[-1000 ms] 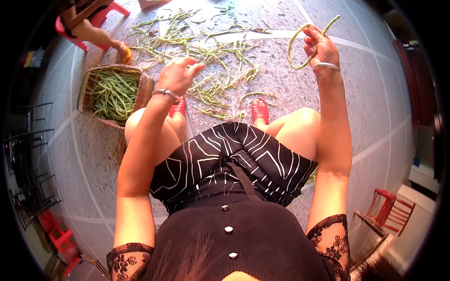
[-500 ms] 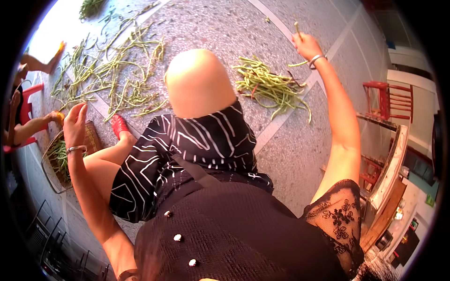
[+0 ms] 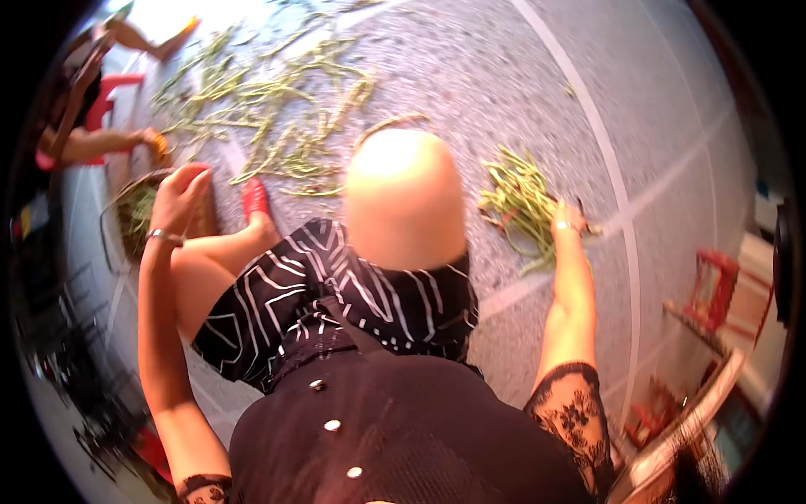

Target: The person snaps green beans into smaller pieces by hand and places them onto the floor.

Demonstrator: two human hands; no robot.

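My left hand (image 3: 180, 200) is raised above the left knee, beside a wire-rimmed basket (image 3: 104, 225) holding green stuff. Its thumb and fingertips are pressed together; whatever may be between them is too small to make out. My right hand (image 3: 567, 217) is down at the right end of a pile of long green beans (image 3: 522, 189) on the floor, touching it. The fingers of that hand are blurred and partly lost among the beans, so their closure does not show. A bangle circles each wrist.
Loose long beans (image 3: 277, 109) are strewn over the speckled floor beyond my knee (image 3: 405, 197). At the upper left another person's limbs (image 3: 101, 144) show near a red plastic stool (image 3: 99, 105). A wooden chair (image 3: 712, 286) stands at the right.
My right hand has come down and inward from the upper right, where it held a piece of bean, to the pile. My left hand stays pinched. The whole view has shifted.
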